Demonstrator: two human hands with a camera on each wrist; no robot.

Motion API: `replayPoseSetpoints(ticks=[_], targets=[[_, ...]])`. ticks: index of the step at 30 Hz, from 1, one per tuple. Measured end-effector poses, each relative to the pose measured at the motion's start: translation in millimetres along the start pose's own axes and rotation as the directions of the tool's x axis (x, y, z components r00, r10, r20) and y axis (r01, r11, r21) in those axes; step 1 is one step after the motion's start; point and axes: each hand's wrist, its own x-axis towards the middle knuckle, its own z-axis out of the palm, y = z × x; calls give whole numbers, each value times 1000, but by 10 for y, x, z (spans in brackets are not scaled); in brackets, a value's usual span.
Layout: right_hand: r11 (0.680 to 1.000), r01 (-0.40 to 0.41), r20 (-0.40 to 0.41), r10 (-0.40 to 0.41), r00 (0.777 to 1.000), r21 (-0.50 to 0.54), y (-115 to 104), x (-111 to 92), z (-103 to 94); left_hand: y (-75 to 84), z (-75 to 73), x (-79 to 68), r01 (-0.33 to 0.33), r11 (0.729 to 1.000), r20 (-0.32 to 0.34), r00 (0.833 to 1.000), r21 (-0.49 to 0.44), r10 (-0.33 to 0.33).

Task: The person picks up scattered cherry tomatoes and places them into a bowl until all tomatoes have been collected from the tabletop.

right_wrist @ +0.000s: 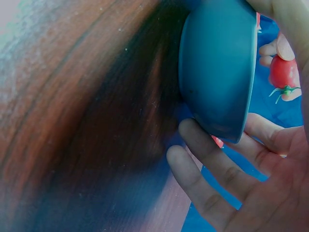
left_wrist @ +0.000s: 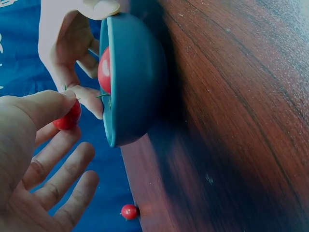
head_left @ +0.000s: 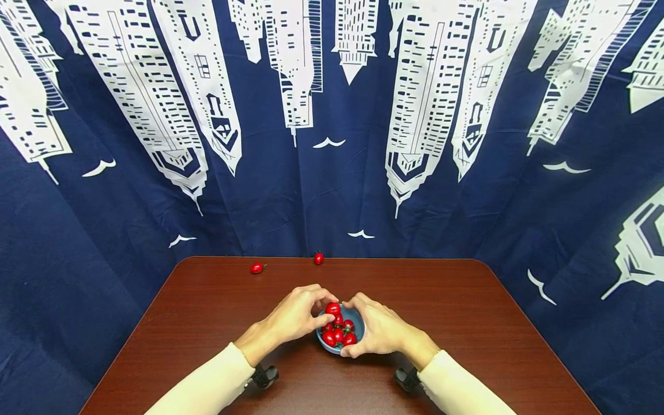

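A small blue bowl (head_left: pixel 355 315) stands on the table and holds several red cherry tomatoes (head_left: pixel 338 335) with green stems. My left hand (head_left: pixel 301 311) is over the bowl's left side, pinching one cherry tomato (left_wrist: pixel 69 117) between thumb and fingers, just above the rim; its other fingers spread apart in the left wrist view. From the right, my right hand (head_left: pixel 381 327) grips the bowl, thumb at the near rim and index finger at the far rim. In the right wrist view the bowl's outer wall (right_wrist: pixel 219 67) hides most of its contents.
Two loose cherry tomatoes lie near the table's far edge: one on its side (head_left: pixel 256 268) at the left, another (head_left: pixel 319 258) nearer the middle. Behind the brown wooden table (head_left: pixel 441 288) hangs a dark blue cloth (head_left: pixel 342 190) printed with white buildings.
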Motion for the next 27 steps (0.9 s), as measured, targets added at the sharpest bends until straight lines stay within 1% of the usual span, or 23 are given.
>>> replayPoseSetpoints(ticks=[5,9,12,17,27], targets=[[1000,0,-3,0,1000,-4,-2,3,7,-22,21,8,-2,1000,-5,1000,13,2],[1000,-5,-2,5,1000,-9,1,4,7,-36,35,8,5,1000,-3,1000,-3,-5],[1000,-10,0,10,1000,-16,4,2,3,-31,38,6,26,1000,-2,1000,-4,-26],[1000,-7,6,8,1000,-18,8,3,-1,-15,33,-3,55,998,-13,998,27,-55],[1000,-6,5,6,1000,-22,-3,2,-4,-37,15,-2,39,999,-49,998,4,-38]])
